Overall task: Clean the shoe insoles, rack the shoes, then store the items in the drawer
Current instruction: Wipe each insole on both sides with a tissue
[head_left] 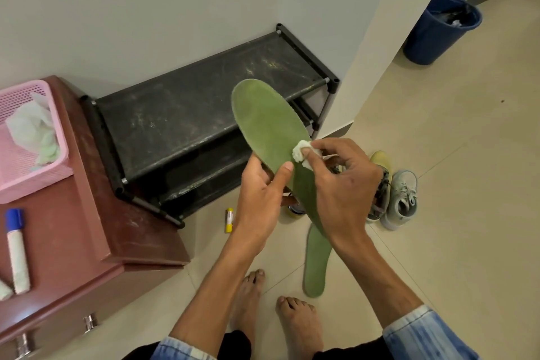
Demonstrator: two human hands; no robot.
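A green insole [267,123] is held up in front of the black shoe rack [190,114]. My left hand [260,199] grips its lower edge, thumb on the green face. My right hand [342,181] pinches a small white wad of tissue [301,152] and presses it against the insole's right edge. A second green insole [317,260] lies on the floor tiles below my right wrist. Two shoes, one yellow-toed [381,181] and one pale grey-blue [403,199], stand on the floor to the right.
A brown drawer cabinet [96,231] at left carries a pink basket [26,155] with crumpled tissues and a blue-capped marker [17,248]. A yellow-capped stick [229,219] and a small tin [295,209] lie on the floor. A blue bin [435,32] stands at far right. My bare feet are below.
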